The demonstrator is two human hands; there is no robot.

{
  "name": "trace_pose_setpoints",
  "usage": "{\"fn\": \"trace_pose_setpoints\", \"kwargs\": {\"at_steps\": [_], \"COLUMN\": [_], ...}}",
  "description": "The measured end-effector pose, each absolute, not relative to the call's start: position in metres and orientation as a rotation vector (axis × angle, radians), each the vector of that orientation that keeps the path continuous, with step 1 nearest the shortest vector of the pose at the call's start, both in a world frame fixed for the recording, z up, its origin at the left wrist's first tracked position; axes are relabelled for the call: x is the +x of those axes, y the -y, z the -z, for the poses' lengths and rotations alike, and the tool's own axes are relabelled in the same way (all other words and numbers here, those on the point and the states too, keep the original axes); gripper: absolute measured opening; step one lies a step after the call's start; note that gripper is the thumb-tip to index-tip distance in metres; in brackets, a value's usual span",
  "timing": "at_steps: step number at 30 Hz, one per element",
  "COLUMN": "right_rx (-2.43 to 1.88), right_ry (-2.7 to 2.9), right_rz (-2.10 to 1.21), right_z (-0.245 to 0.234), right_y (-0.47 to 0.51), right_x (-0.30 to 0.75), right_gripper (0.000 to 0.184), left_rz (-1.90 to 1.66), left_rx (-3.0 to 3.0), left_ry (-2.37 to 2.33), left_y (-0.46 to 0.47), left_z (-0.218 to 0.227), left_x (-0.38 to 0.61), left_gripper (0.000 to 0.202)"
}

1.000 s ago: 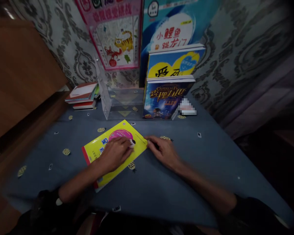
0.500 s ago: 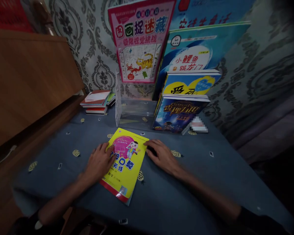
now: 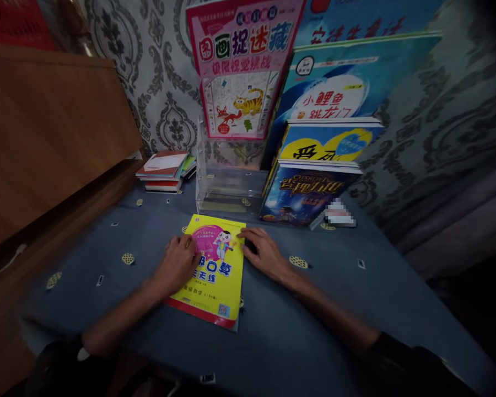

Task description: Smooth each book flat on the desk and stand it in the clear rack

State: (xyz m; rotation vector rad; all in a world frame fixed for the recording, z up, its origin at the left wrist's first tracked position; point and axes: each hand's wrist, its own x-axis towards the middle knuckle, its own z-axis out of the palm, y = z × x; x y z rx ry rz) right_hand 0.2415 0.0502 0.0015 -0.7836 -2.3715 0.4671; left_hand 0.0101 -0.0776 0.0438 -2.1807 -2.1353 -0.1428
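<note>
Left hand [image 3: 177, 266] and right hand [image 3: 268, 255] apart, touching opposite sides of the yellow book [image 3: 215, 275]; pinch unclear. Probably light, bendy, slick-covered; best held by both long edges.

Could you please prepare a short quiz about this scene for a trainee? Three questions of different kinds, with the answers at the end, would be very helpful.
1. True or false: the yellow rectangular paper book with a red lower band lies on the blue-grey patterned tablecloth.

2. Multiple choice: what is the main cover colour of the foremost book in the right part of the clear plastic rack?
(a) pink
(b) dark blue
(c) white

3. Fill in: of the person's two bare hands, the ____ one is at the yellow book's edge on the picture's right side.

Key:
1. True.
2. b, dark blue.
3. Right; it is the right hand.
</note>
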Motion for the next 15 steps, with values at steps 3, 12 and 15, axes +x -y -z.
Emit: {"fn": "trace_pose_setpoints", "kwargs": {"at_steps": [3,12,15], "right_rx": [-0.79,-0.878,-0.919], "right_ry": [2.378,2.492,2.535], "right_rz": [-0.464,-0.425,-0.408], "right_z": [-0.001,-0.006,-0.009], "right_y": [-0.051,-0.038,-0.025], "right_x": [0.24,0.241,0.244], "right_gripper": [0.027,0.036,0.038], "left_rz": [0.006,0.135,0.161], "left_rx": [-2.179,-2.842,-2.957], "left_ry": [2.139,1.581,1.438], "left_y": [0.072,0.106,0.124], "left_z": [-0.052,-0.06,-0.06], "left_x": [0.011,0.022,0.028], "left_gripper": [0.03,0.038,0.047]}}
